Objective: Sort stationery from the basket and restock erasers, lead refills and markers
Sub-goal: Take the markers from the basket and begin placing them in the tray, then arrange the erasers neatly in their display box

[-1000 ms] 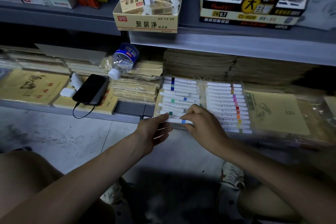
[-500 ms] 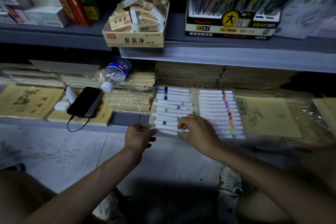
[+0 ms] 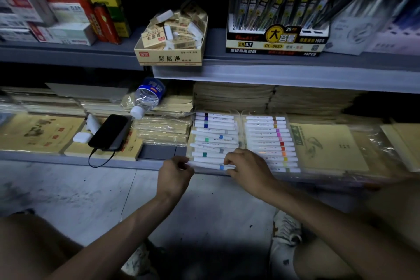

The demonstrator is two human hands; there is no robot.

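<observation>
Two hands meet at the front lip of the lower shelf (image 3: 68,158), working one blue-banded marker (image 3: 209,165) that lies crosswise between them. The left hand (image 3: 176,171) has its fingers curled and pinches the marker's left end, while the right hand (image 3: 246,166) curls its fingertips over the shaft just beside the blue band. The marker sits at the near edge of the left tray (image 3: 214,136), which reaches away from the knuckles. Its white pens lie loosely, a few askew and with gaps between them. The right tray (image 3: 270,143), just beyond the right hand, looks full, with its coloured bands lined up in a neat column. Judging from this, the marker restock is well along: one tray looks finished, and the other needs this pen seated and probably its crooked neighbours straightened. Far above the hands on the upper shelf (image 3: 272,75), the eraser box (image 3: 170,36) is heaped with erasers up to and over its rim. Above the right hand, the lead refill display (image 3: 277,29) stands packed with tubes, so both of those appear already stocked. The basket is not in view, so it cannot be told whether any stationery is left to sort. Off to the left of the left hand, a phone (image 3: 109,132) with its cable, a small white case (image 3: 81,137) and a tipped water bottle (image 3: 147,98) rest on stacked notebooks.
</observation>
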